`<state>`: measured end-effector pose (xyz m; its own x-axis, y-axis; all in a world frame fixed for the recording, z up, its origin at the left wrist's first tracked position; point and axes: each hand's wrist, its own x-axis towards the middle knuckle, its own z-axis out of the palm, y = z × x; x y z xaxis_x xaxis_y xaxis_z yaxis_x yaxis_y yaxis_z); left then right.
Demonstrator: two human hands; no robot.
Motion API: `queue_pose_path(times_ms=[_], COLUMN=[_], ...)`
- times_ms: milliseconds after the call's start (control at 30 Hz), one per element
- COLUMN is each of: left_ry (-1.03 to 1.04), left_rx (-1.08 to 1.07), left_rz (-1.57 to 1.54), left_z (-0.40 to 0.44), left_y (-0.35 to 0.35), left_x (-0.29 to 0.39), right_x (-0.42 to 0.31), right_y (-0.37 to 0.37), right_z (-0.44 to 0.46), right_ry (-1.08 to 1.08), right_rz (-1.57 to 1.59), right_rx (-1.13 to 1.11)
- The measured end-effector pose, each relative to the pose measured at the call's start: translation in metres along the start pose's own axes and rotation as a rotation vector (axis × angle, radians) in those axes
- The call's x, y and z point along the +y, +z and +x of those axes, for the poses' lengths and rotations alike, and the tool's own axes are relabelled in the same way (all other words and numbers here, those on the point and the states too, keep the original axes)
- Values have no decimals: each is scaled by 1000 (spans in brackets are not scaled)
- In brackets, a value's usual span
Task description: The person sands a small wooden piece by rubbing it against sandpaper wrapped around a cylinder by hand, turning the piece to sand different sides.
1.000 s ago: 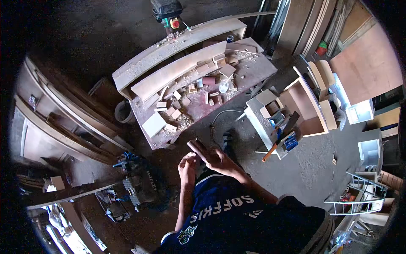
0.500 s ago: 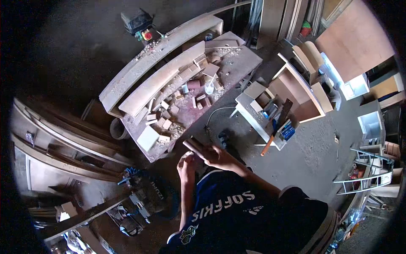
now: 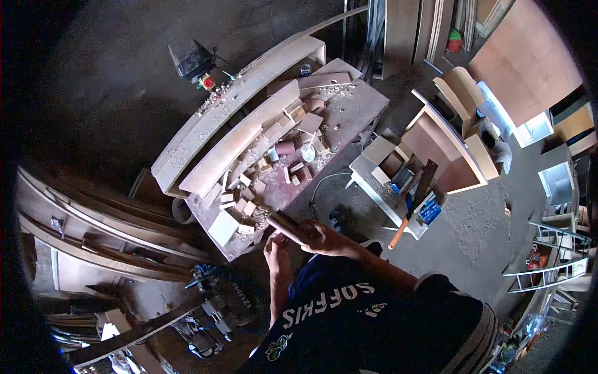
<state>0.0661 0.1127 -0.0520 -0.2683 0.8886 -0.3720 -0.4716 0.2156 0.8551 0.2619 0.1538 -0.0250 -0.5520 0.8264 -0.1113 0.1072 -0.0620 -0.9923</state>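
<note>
My right hand [image 3: 327, 240] is closed round a small brown wooden block [image 3: 285, 224], held in front of my chest with its far end pointing toward the workbench. Just left of it, my left hand [image 3: 276, 250] is curled with its fingers bunched together near the block's lower side. What those fingers hold, if anything, is too small to tell. Beyond both hands stands the workbench [image 3: 361, 103], strewn with several small wood offcuts [image 3: 246, 206], shavings, a white cup [image 3: 308, 151] and a pale square block [image 3: 224, 228].
Long curved wooden frames [image 3: 240, 146] lie on and behind the bench. To the right, a small white table [image 3: 380, 202] carries a handsaw [image 3: 426, 177] and a blue box [image 3: 430, 210], beside an open wooden cabinet [image 3: 436, 143]. A compressor-like machine [image 3: 218, 293] stands at lower left.
The view has shifted slightly, so the bench and table appear a little lower and to the right. My right hand still holds the wooden block, with my left hand close by.
</note>
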Motion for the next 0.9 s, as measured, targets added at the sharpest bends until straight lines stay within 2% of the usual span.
queue_pose_path(times_ms=[67, 100, 133, 167, 200, 267, 333, 400, 433, 467, 533, 600, 633, 700, 767, 800, 867, 900], left_ry=[-21, -19, -16, 45, 54, 38, -12, -50, -2, 43, 60, 9, 10, -11, 145, 37, 57, 65], left_rx=[39, 38, 37, -60, -50, -6, -79, -77, -24, 32, 75, 44, 48, 49, 53, 125, 99, 106], left_rz=[76, 11, -55, -11, 1, -83, 44, 42, -37, -115, -143, -174, -177, -196, -23, -232, -180, -185], left_z=[7, 12, 17, 20, 26, 38, 63, 75, 77, 76, 73, 78, 79, 88, 91, 84, 81, 84], left_y=[25, 32, 38, 41, 44, 48, 28, 41, 60, 76, 89, 99, 103, 104, 120, 134, 142, 142], left_x=[10, 7, 5, 4, 1, -15, -37, -38, -33, -27, -21, -19, -21, -25, -21, -15, -9, -13], right_x=[-3, -17, -1, 12, 1, 11, 10, -10, -9, -7, -30, -6, -3, -11, -8, 5, 22, -4], right_y=[-22, -37, -44, -48, -54, -62, -84, -106, -111, -117, -130, -134, -141, -155, -157, -154, -152, -160], right_z=[12, 16, 20, 23, 24, 34, 45, 51, 52, 55, 54, 66, 68, 67, 71, 75, 80, 73], right_ry=[234, 160, 36, -85, -136, -107, 3, 67, -79, -84, 86, -92, -44, -71, -143, -138, -89, 18], right_rz=[106, -48, -32, -13, -45, -27, -64, -40, -9, -4, 152, -57, 58, 50, 125, 134, 72, 84], right_rx=[-50, -65, -51, -41, -27, -14, -68, -89, -38, -45, -180, -100, -85, -90, -140, -153, -116, -70])
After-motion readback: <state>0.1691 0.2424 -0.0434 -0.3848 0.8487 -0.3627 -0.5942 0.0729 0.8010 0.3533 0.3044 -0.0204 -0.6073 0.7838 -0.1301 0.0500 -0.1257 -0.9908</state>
